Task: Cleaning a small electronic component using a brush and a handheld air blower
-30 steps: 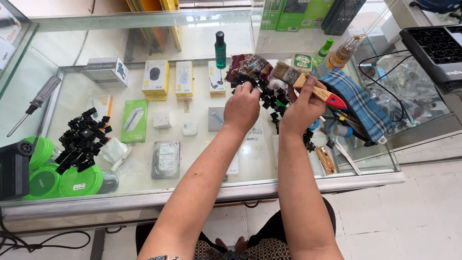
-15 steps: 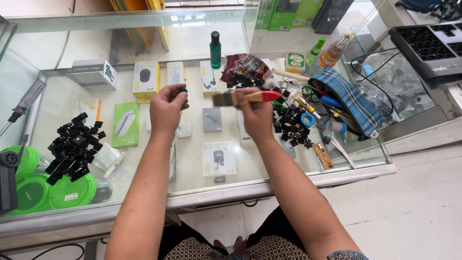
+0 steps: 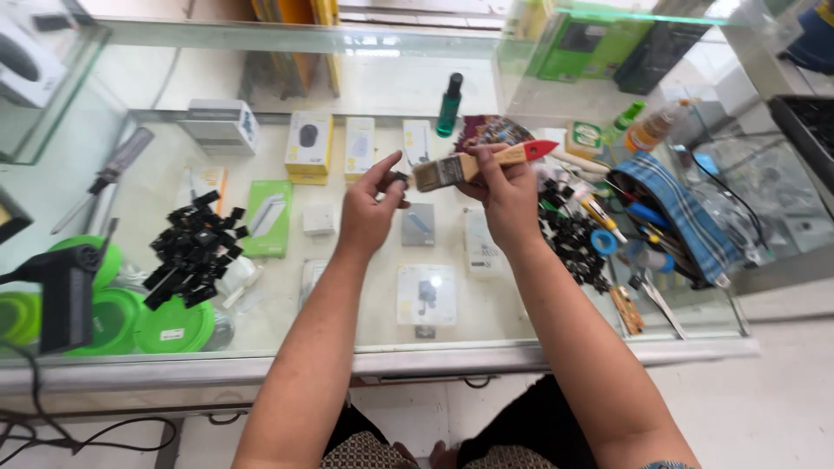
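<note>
My right hand (image 3: 506,193) grips a paintbrush (image 3: 479,164) with a wooden handle and a red tip, bristles pointing left. My left hand (image 3: 370,206) pinches a small black part (image 3: 399,179) between thumb and fingers, right at the bristles. Both hands hover over the glass counter (image 3: 365,321). A pile of small black parts (image 3: 577,245) lies just right of my right hand. A second, larger pile of black parts (image 3: 193,254) sits at the left.
Green round lids (image 3: 165,323) and a black device with a cable (image 3: 65,293) lie at the left. A blue checked pouch (image 3: 678,217) with tools, a blue tape roll (image 3: 604,242), a screwdriver (image 3: 109,174) and a green bottle (image 3: 448,106) rest on the counter. Boxed goods show under the glass.
Both hands moved left from the right-hand pile toward the counter's middle. My left hand carries a small black part, and the brush now meets it.
</note>
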